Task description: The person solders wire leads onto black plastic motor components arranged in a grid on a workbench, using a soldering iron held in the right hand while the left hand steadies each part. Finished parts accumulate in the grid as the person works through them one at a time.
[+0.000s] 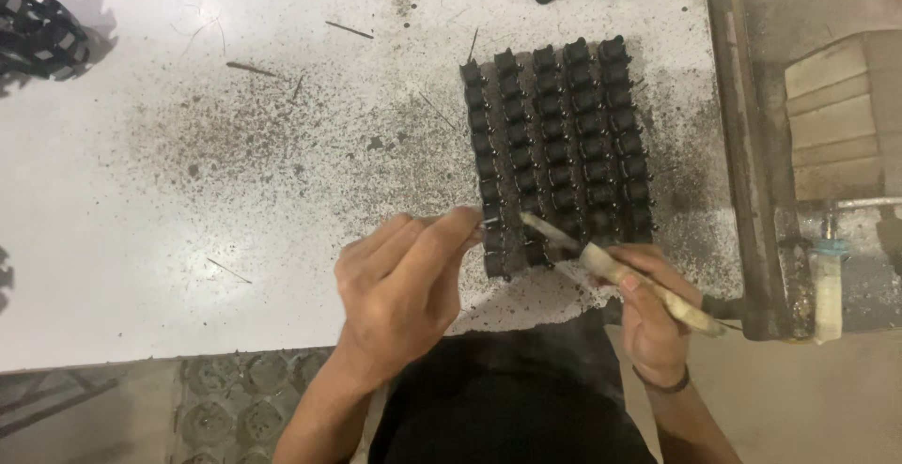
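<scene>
Five columns of small black parts (556, 149) stand in a block on the speckled white table (188, 192); the right hand (648, 309) has its grip closed around a soldering iron (620, 271); its long axis runs diagonally, tip pointing up-left into the nearest row; the left hand (404, 286) pinches a thin wire (470, 223) beside that row.

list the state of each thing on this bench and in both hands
block of black parts: standing in tidy rows, packed together on the white table
soldering iron: held in the right hand, tip down on the front row
left hand: fingertips pinched at the block's front left corner
loose black parts: heaped at the table's far left
table: speckled with dark debris
</scene>
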